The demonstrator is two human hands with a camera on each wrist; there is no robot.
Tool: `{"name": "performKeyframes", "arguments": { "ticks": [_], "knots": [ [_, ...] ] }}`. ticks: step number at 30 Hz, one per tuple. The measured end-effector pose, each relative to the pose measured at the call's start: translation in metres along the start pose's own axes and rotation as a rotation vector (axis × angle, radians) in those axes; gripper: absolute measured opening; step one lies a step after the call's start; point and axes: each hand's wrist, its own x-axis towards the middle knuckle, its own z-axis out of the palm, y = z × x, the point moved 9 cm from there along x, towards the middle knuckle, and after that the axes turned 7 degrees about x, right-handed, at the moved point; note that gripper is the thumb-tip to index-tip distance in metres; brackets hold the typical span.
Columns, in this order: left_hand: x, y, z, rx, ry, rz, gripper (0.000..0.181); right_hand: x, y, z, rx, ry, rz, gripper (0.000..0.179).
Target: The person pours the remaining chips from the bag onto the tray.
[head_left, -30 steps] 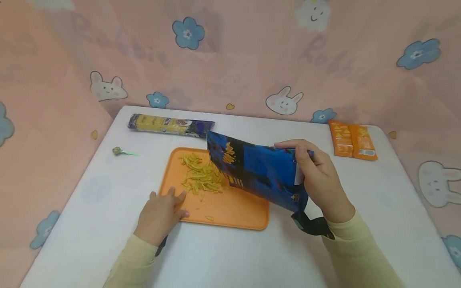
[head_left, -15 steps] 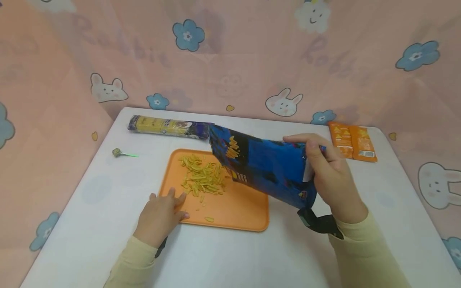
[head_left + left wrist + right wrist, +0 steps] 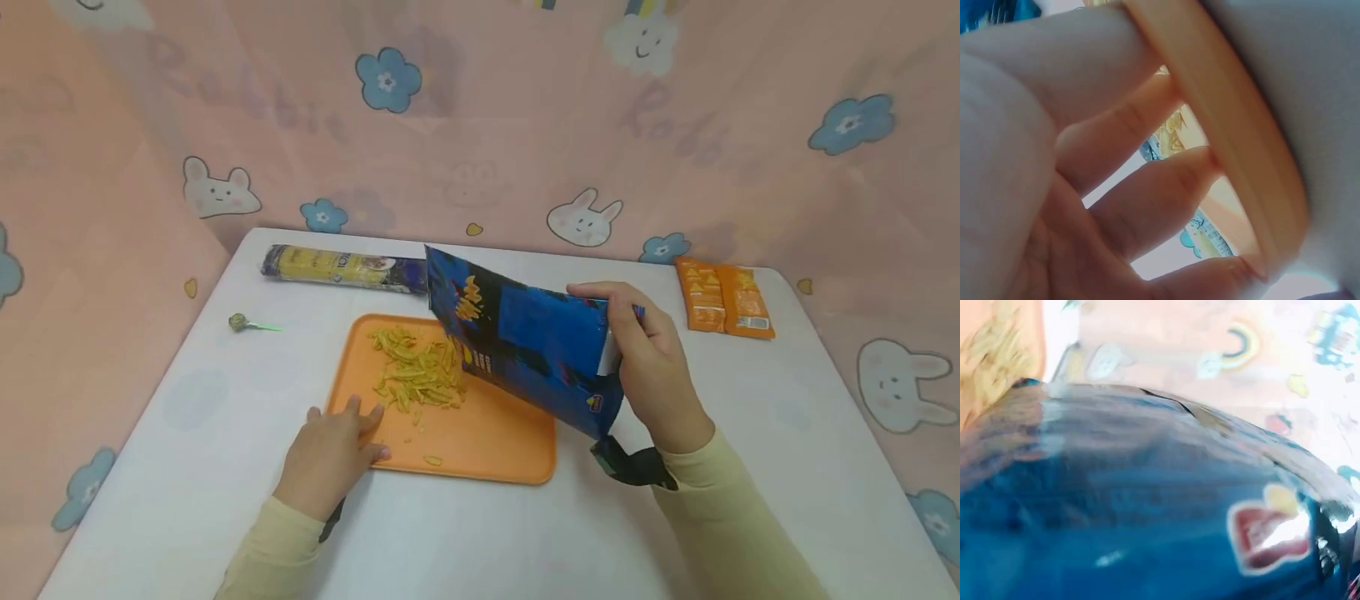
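My right hand [image 3: 660,367] grips one end of a blue snack bag [image 3: 536,342], tilted over the orange tray [image 3: 487,450] with its other end lower left. A pile of yellow chip sticks [image 3: 420,371] lies on the tray, partly behind the bag. At the tray's near left corner rests my left hand [image 3: 330,458], fingers spread and fingertips touching the rim. In the left wrist view those fingers [image 3: 1154,194] meet the tray's side wall [image 3: 1235,131]. The right wrist view is mostly filled by the bag [image 3: 1116,500], and the right fingers are hidden there.
A long yellow and purple packet [image 3: 337,268] lies at the back left of the white table [image 3: 465,542]. Left of the tray is a lollipop [image 3: 243,322]. Orange packets [image 3: 723,297] lie at the back right. A patterned pink cloth [image 3: 480,108] hangs behind.
The bag and right hand shifted slightly right, then came back left, the bag's left end rising a little. The left hand has stayed on the tray's corner. The view has shifted slightly.
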Motion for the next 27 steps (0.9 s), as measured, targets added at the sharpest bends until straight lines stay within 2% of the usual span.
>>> {"name": "performKeyframes", "arguments": {
  "ticks": [4,9,17,22,27],
  "knots": [
    [0.000,0.000,0.000,0.008,0.009,0.003,0.059,-0.001,0.008,-0.002,0.028,0.013,0.037,0.055],
    [-0.001,0.000,0.000,0.019,0.006,-0.003,0.060,-0.005,0.016,-0.008,0.010,0.021,0.081,0.052],
    [0.000,-0.001,0.002,0.017,-0.006,-0.006,0.060,-0.016,0.018,-0.028,-0.023,0.092,0.071,0.050],
    [0.000,-0.001,0.003,0.007,-0.020,-0.019,0.060,-0.027,0.018,-0.051,-0.115,0.165,0.085,0.052],
    [-0.002,-0.001,0.004,0.004,-0.027,-0.031,0.060,-0.045,0.011,-0.086,-0.248,0.298,0.041,0.050]
  ]
}}
